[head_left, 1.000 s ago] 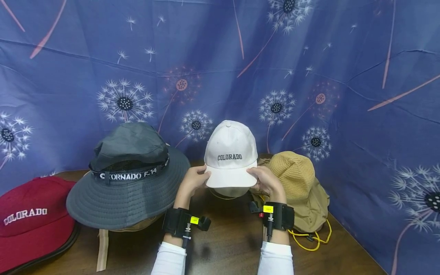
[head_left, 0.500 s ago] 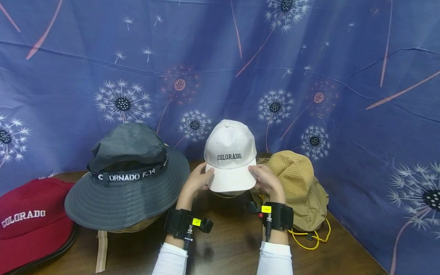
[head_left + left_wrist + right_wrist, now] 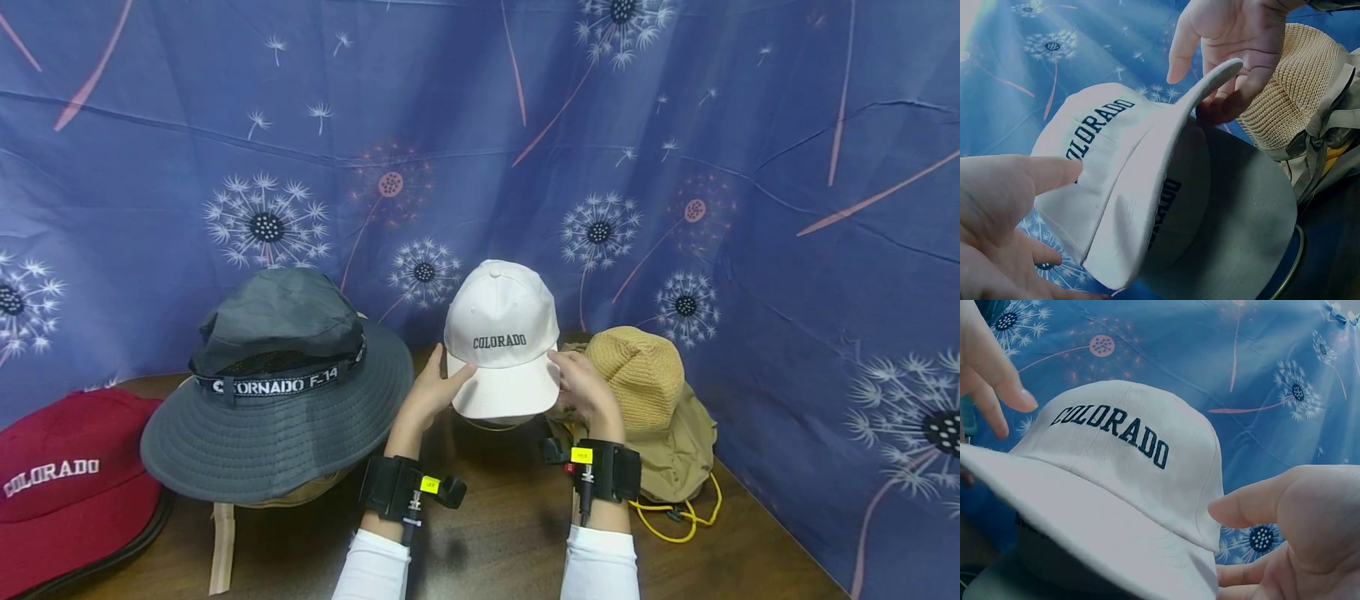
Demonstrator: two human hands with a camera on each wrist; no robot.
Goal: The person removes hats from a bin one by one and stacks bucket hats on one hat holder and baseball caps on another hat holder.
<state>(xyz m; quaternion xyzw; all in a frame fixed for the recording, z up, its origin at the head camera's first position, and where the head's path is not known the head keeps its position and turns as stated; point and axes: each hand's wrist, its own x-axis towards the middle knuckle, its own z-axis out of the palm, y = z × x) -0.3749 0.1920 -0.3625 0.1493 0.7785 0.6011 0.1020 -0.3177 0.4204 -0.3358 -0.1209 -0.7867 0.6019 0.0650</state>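
Observation:
A white cap [image 3: 501, 317] lettered COLORADO stands at the table's middle, on top of a grey cap [image 3: 1235, 212] with dark lettering. My left hand [image 3: 427, 396] is at the brim's left end, fingers beneath and thumb [image 3: 1054, 172] straight against the crown's edge. At the brim's right end, my right hand [image 3: 588, 392] has its fingers under the brim. Its thumb [image 3: 1235, 506] reaches toward the cap's side. Seen in the left wrist view, the right hand [image 3: 1235, 37] has its palm spread and its thumb lifted off the brim. Neither hand pinches the white cap [image 3: 1116, 469].
A grey bucket hat [image 3: 277, 400] sits to the left, with a red COLORADO cap [image 3: 60, 475] at the far left edge. Right of the white cap lies a tan knitted sun hat [image 3: 645, 383], its yellow cord [image 3: 675, 521] trailing on the brown table [image 3: 495, 533]. Blue dandelion cloth hangs behind.
Both hands have slid a little up the brim toward the crown, and their thumbs have loosened from the brim's edge. The white cap stays in place.

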